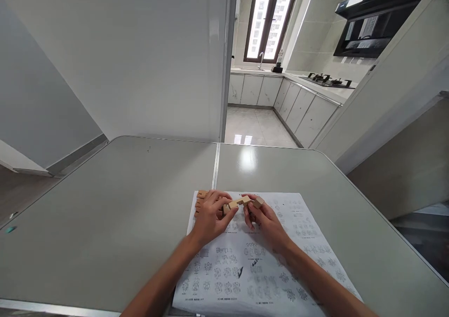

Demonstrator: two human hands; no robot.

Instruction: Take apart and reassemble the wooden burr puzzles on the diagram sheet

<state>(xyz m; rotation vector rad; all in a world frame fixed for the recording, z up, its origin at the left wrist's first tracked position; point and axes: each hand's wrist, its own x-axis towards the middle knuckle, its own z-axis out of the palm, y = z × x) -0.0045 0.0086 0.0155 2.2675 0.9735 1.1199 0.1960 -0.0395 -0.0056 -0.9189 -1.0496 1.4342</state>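
Over a printed sheet [224,279], my left hand [209,214] has its thumb and fingers closed around the left end of pale notched wooden puzzle pieces [232,205]. My right hand [266,221] pinches the other side, where a notched wooden bar [246,199] and a browner wooden block end [258,202] show between its fingers. How these pieces join is partly hidden by the fingers. Beside and behind my left hand, several brown wooden pieces [200,203] marked with dark numbers lie in a row on the sheet's upper left corner.
Rows of line drawings of puzzle assemblies cover the sheet. It lies on a grey-green table [105,223] with a metal seam [215,167]. A small green object [10,229] is at the table's left edge. Beyond stand a white partition [157,64] and a kitchen with white cabinets [305,111].
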